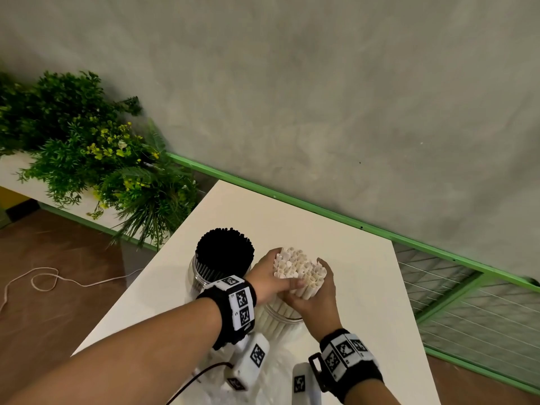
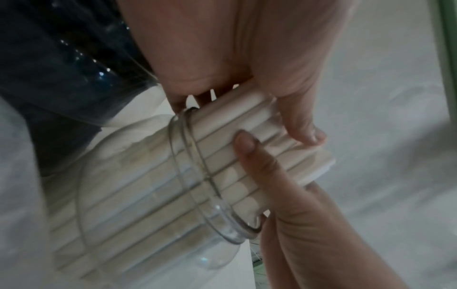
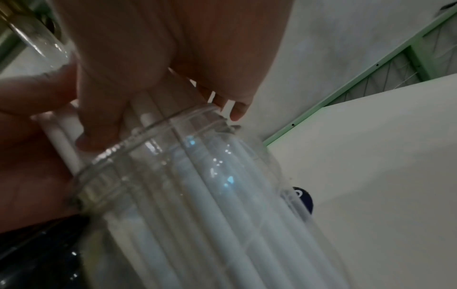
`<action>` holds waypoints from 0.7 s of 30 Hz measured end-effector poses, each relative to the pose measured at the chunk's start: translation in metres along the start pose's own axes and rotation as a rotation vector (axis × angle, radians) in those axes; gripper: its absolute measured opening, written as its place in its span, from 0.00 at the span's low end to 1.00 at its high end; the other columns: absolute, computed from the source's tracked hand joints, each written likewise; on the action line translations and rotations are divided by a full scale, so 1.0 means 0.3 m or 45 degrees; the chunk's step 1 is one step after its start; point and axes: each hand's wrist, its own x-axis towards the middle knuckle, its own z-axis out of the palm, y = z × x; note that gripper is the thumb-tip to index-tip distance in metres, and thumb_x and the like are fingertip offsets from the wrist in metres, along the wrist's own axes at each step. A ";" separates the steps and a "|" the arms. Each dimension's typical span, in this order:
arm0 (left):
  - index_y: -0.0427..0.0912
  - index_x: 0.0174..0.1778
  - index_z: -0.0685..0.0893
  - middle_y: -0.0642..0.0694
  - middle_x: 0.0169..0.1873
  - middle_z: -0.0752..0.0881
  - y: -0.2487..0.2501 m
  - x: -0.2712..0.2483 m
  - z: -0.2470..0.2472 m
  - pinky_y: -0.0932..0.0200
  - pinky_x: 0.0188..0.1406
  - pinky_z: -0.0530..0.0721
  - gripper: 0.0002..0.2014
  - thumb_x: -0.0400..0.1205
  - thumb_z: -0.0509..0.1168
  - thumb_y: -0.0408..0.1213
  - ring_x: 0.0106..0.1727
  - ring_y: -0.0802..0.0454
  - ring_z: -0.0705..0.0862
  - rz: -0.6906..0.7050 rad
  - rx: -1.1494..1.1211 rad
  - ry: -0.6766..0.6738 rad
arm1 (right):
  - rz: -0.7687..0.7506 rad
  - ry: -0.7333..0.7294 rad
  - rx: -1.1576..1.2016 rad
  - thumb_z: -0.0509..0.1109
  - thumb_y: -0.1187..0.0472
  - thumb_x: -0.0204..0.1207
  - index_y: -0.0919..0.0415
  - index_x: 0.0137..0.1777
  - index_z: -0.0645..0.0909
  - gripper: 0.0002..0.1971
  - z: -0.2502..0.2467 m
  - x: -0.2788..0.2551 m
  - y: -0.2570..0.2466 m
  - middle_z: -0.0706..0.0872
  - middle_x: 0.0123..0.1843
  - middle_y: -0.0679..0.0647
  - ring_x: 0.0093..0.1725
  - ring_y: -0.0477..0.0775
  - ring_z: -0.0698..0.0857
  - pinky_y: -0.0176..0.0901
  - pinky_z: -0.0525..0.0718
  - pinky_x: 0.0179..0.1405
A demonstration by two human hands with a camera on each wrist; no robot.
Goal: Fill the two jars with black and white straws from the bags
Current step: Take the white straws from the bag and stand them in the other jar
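Two hands (image 1: 292,285) round white straws (image 1: 298,267), black-straw jar (image 1: 223,258) beside.

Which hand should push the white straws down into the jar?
Probably right. The right hand grips the white straws from the near side; the left hand cups their far side beside the black straws.

Your white straws (image 1: 298,268) stand bundled in the clear jar (image 1: 276,324); black straws (image 1: 224,251) (packed tight) fill its neighbour (image 1: 201,277) nearer the tabletop's left edge.
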 end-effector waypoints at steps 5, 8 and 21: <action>0.47 0.81 0.57 0.49 0.75 0.69 0.009 -0.039 -0.027 0.65 0.68 0.66 0.46 0.71 0.76 0.46 0.75 0.52 0.69 -0.010 0.381 0.078 | 0.034 -0.004 -0.367 0.87 0.52 0.57 0.49 0.81 0.55 0.56 -0.021 -0.040 0.010 0.63 0.66 0.46 0.70 0.43 0.64 0.43 0.66 0.71; 0.52 0.82 0.55 0.49 0.78 0.66 0.018 -0.064 -0.041 0.68 0.65 0.63 0.46 0.73 0.75 0.46 0.75 0.53 0.68 0.061 0.574 0.060 | -0.080 -0.043 -0.415 0.85 0.50 0.60 0.48 0.81 0.53 0.55 -0.048 -0.052 0.005 0.64 0.72 0.48 0.72 0.43 0.65 0.40 0.65 0.71; 0.55 0.77 0.69 0.47 0.68 0.77 0.016 -0.091 -0.032 0.70 0.61 0.68 0.32 0.77 0.71 0.42 0.68 0.53 0.75 0.155 0.737 0.259 | -0.203 -0.040 -0.650 0.69 0.30 0.67 0.50 0.81 0.58 0.46 -0.042 -0.026 -0.017 0.69 0.68 0.47 0.66 0.46 0.67 0.51 0.70 0.71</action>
